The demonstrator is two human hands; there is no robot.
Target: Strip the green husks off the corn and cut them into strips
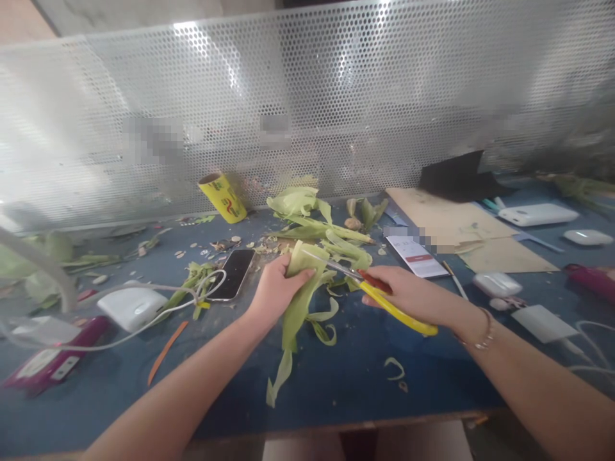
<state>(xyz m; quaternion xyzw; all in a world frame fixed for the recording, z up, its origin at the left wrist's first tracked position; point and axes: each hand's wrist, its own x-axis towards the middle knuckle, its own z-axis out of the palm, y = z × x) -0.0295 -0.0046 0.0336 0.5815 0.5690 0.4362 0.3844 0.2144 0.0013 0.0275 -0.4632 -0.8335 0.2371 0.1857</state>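
A broad pale-green corn husk [298, 310] is pinched near its top by my left hand [273, 288], thumb in front, and its lower end hangs toward the table. My right hand [401, 288] grips scissors [408, 320] with yellow and red handles. Their metal blades point left and lie against the upper part of the husk; whether they are parted is hard to see. Curled green strips [327, 330] lie just right of the husk. More husks and stalks [312, 224] are heaped behind my hands.
A yellow cardboard tube [223, 197] leans by the perforated metal screen [327, 77]. A dark phone [234, 274] lies left of my left hand, a lit phone [416, 251] beyond my right. White cables [139, 336], a purple power strip [57, 358] and brown paper [512, 253] flank the workspace.
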